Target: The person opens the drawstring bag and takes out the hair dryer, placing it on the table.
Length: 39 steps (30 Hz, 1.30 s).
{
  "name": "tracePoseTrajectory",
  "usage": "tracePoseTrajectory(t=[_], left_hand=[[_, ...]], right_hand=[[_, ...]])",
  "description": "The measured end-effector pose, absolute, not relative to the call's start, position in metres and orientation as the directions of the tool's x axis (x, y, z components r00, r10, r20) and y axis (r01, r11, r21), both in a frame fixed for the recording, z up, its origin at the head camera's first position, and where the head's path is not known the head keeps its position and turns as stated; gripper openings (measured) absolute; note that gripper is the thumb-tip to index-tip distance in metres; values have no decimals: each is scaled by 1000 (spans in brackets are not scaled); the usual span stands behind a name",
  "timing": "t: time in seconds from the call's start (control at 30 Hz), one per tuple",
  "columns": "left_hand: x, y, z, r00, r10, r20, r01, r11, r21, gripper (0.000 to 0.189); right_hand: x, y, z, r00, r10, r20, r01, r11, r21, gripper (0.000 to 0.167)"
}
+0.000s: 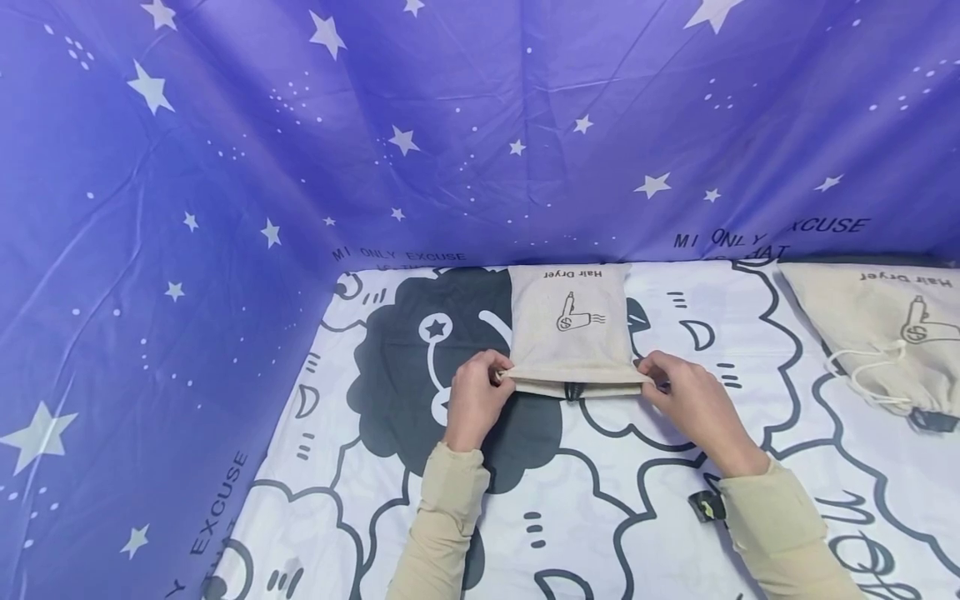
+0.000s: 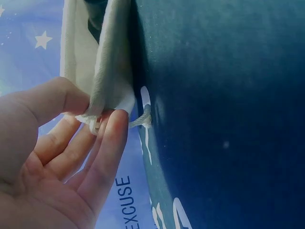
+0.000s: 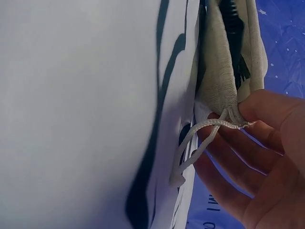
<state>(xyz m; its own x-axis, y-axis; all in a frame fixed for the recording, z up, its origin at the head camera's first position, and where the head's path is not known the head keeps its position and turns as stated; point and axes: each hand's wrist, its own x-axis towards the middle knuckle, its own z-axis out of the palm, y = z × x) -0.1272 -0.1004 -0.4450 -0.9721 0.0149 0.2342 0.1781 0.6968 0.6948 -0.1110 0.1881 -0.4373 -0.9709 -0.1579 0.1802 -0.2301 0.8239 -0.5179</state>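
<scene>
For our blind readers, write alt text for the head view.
A person's left hand and right hand pinch the mouth corners of a beige bag printed "Hair Dryer", a dark item showing in its opening. A similar bag lies at right on the cartoon-printed sheet; starry purple fabric rises behind.

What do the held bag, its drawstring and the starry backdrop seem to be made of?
Bag: matte cream fabric, probably cotton or linen, from its textured weave.
Drawstring: pale cord, seemingly braided, given its ridges; fibre unclear.
Backdrop: smooth printed sheet, perhaps plastic or polyester, given its sheen and creases.
</scene>
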Motion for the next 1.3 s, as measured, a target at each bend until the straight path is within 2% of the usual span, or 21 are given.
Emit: tracePoseTrajectory(t=[0.57, 0.87, 1.3], left_hand=[[-129, -103, -444, -975, 17, 220, 173, 676, 716, 12], [-131, -106, -442, -974, 26, 223, 185, 656, 732, 18], [-138, -114, -440, -966, 16, 256, 205, 648, 733, 19]], right_hand=[[-112, 188, -436, -981, -162, 104, -192, 823, -534, 12], [-111, 183, -433, -975, -217, 48, -206, 804, -557, 14], [-111, 175, -430, -957, -283, 59, -266, 783, -563, 11]])
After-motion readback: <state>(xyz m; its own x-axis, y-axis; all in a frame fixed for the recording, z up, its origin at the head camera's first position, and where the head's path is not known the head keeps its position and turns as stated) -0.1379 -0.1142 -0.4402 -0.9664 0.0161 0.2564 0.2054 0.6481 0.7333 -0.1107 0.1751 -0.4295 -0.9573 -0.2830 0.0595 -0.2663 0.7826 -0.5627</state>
